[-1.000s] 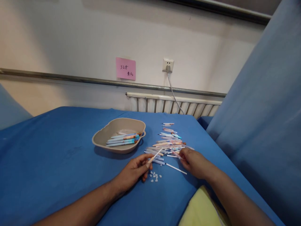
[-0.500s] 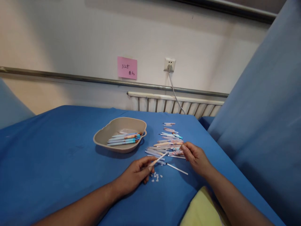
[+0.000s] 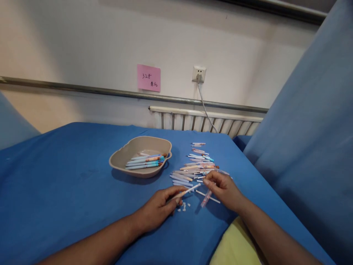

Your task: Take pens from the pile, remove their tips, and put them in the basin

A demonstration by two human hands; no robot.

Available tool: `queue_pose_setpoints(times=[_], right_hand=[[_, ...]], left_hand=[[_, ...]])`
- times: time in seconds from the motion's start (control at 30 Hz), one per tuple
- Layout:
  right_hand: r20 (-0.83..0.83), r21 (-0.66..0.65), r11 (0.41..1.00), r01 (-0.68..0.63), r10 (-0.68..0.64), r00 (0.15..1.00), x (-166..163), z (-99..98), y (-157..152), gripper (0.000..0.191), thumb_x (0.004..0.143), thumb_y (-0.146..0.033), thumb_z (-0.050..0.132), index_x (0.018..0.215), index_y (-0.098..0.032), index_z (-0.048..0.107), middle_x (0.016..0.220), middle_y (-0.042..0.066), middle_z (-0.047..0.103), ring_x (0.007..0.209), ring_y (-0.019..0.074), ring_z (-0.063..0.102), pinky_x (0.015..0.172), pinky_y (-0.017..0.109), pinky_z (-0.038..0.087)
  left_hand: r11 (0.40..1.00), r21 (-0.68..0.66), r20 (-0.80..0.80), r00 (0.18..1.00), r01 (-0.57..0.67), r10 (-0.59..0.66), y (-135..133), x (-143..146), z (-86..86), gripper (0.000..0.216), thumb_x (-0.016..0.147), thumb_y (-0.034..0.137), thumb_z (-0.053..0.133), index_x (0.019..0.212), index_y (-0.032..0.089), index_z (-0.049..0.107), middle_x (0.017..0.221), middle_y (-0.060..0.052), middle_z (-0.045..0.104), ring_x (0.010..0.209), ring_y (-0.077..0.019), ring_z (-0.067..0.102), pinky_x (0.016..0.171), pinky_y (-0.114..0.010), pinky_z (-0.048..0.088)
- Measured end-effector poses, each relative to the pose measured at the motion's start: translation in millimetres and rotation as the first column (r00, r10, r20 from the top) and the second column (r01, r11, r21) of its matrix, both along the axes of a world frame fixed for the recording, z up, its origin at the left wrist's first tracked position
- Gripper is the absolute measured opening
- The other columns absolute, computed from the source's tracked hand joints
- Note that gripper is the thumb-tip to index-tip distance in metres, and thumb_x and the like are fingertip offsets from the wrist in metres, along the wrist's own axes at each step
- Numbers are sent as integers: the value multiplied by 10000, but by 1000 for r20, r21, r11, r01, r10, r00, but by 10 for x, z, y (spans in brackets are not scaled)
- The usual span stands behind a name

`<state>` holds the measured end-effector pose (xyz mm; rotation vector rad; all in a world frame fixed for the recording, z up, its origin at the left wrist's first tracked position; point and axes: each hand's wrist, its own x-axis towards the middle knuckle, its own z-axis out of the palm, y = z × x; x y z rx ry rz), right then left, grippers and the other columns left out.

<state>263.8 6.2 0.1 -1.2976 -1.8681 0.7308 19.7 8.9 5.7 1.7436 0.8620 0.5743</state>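
My left hand (image 3: 161, 204) rests on the blue sheet and pinches a thin white pen refill (image 3: 187, 191) that points up to the right. My right hand (image 3: 224, 188) is closed on a clear pinkish pen barrel (image 3: 206, 198), which hangs down to the left, its tip near the refill's end. Just beyond both hands lies a scattered pile of pens and pen parts (image 3: 197, 165). Small white caps (image 3: 183, 207) lie on the sheet beside my left fingers.
A beige tray (image 3: 132, 147) with several assembled pens (image 3: 145, 162) sits at centre left on the blue table cover (image 3: 68, 184). A raised blue panel (image 3: 309, 121) stands at the right. Yellow cloth (image 3: 237, 246) lies under my right forearm. A radiator (image 3: 204, 123) runs behind.
My right hand picked a pen barrel out of the pile and drew it toward me. My left hand lowered its refill and angled it toward the barrel.
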Motion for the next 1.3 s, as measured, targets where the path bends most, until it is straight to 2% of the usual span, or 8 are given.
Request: queue_pose_setpoints(times=[0.2, 0.4, 0.5, 0.67, 0.87, 1.0, 1.1, 1.3], right_hand=[[68, 63, 995, -77, 73, 995, -165, 43, -114, 217, 891, -313, 467, 717, -197, 525, 594, -34, 492, 564, 112, 455, 551, 216, 336], [25, -17, 984, -177, 177, 984, -262, -3, -190, 190, 886, -289, 492, 728, -188, 522, 600, -39, 499, 542, 96, 430, 522, 204, 316], [-36, -35, 981, -190, 188, 981, -249, -18, -182, 193, 881, -285, 501, 716, -184, 512, 595, -45, 473, 541, 93, 410, 513, 201, 308], [-194, -102, 989, -107, 85, 977, -99, -58, -66, 220, 894, -313, 459, 709, -193, 458, 566, -67, 374, 502, 88, 340, 486, 199, 299], [190, -163, 972, -168, 198, 962, -81, -150, -58, 198, 849, -277, 522, 677, -182, 550, 560, -40, 512, 522, 97, 427, 495, 207, 282], [316, -151, 980, -130, 172, 933, -77, -187, -62, 195, 844, -311, 537, 700, -188, 582, 559, -29, 560, 525, 104, 447, 487, 208, 271], [229, -184, 975, -126, 167, 959, -28, -211, -8, 226, 840, -362, 551, 705, -183, 582, 579, -23, 565, 543, 108, 461, 498, 207, 297], [-186, -285, 955, -83, 30, 982, 38, -148, 68, 369, 801, -500, 564, 627, -192, 460, 468, -76, 414, 432, 80, 350, 438, 204, 282]], left_hand=[[996, 70, 44, 997, 56, -59, -85, 41, 68, 322, 897, 301, 480, 1189, 257, 609, 1028, -29, 655, 903, -194, 553, 796, -260, 416], [992, -23, -68, 990, 122, -123, -129, 27, 75, 332, 910, 407, 433, 1088, 194, 616, 663, 22, 523, 590, -123, 442, 546, -203, 352], [993, -28, -96, 989, 114, -116, -124, 20, 61, 334, 916, 424, 414, 1004, 164, 607, 633, 39, 467, 587, -110, 422, 547, -201, 334], [997, -45, -89, 994, 61, -64, -75, 14, 21, 324, 914, 425, 417, 984, 156, 583, 625, 51, 448, 580, -102, 414, 543, -201, 328], [999, -42, -81, 996, -26, 22, -7, 10, -38, 295, 905, 418, 434, 900, 155, 567, 590, 58, 465, 556, -99, 417, 533, -199, 326], [998, -50, -90, 995, -35, 30, 5, 11, -54, 293, 891, 424, 456, 834, 156, 562, 578, 56, 485, 545, -96, 417, 530, -199, 328], [997, -67, -87, 996, -38, 32, 8, 12, -52, 295, 878, 430, 470, 812, 157, 559, 572, 56, 492, 539, -96, 420, 529, -200, 330], [991, -128, -64, 997, -41, 33, 27, 20, -52, 292, 842, 440, 502, 770, 161, 547, 540, 66, 474, 504, -92, 394, 506, -201, 311]])
